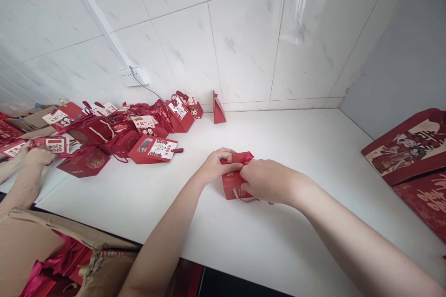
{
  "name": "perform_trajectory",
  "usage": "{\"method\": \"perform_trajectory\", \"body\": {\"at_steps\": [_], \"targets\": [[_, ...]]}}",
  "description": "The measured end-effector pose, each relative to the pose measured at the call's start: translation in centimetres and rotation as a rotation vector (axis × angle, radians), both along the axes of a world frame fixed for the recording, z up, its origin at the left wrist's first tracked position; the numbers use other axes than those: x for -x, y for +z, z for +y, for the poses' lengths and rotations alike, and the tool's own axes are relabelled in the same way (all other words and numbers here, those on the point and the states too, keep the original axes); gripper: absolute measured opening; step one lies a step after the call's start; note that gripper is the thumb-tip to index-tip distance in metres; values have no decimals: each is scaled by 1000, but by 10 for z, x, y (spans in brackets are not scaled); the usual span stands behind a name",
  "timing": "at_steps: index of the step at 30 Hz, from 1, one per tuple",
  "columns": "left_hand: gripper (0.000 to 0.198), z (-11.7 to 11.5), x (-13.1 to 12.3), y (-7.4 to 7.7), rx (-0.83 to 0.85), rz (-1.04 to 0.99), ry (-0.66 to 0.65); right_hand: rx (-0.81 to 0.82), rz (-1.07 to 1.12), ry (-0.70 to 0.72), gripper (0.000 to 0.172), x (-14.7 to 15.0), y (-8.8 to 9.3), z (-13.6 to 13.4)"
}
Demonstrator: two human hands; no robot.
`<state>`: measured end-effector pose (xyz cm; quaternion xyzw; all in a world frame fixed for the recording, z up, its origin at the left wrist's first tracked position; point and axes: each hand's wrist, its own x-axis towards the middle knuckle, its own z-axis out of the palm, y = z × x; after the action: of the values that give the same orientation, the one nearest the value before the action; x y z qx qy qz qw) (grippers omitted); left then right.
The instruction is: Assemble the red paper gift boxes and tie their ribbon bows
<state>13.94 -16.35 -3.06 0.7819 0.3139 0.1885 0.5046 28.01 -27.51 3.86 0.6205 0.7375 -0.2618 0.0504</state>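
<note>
A small red gift box (229, 186) with pale printed characters stands on the white table, between my two hands. From its front hangs a twisted cream rope handle (244, 199). My left hand (216, 166) grips the box's left and top side, its thumb lying across the upper panel. Closed against the right side of the box is my right hand (268, 180); its fingertips are partly hidden, and it covers much of that face. A bit of shiny red ribbon (248, 157) shows at the top edge, near the right knuckles.
Many red gift boxes (153, 151) with tags and ribbons crowd the table's left. One narrow red box (219, 110) stands by the tiled wall. Another person's hands (36, 158) work at far left. An open carton (52, 227) is at lower left, large red boxes (411, 148) at right.
</note>
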Motion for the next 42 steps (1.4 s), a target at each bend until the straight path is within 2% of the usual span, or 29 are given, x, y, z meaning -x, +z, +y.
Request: {"method": "perform_trajectory", "body": {"at_steps": [4,7,10,14,17,20,24,30,37,42], "targets": [[50,-1,-1,0,-5,6,-4,-67,4,68,22,-2,-3,-1],[50,-1,-2,3,-10,30,-19,-26,63,80,29,-6,-7,-1],[50,-1,-2,6,-4,37,-35,64,119,107,28,-8,-9,-2],[49,1,0,6,8,9,-51,112,229,133,31,-13,-3,-3],[48,6,3,4,33,-24,-140,96,382,138,30,-28,7,-3],[47,10,6,2,77,-20,-266,-19,505,56,27,-48,12,2],[46,10,8,6,53,25,-278,-197,588,-59,34,-65,1,16],[32,6,11,13,4,43,-250,-33,623,-54,39,-63,-21,31],[22,10,10,9,-21,3,-265,-78,619,20,27,-57,-23,32],[22,8,11,10,-36,41,-278,-24,594,49,26,-61,-27,34]]}}
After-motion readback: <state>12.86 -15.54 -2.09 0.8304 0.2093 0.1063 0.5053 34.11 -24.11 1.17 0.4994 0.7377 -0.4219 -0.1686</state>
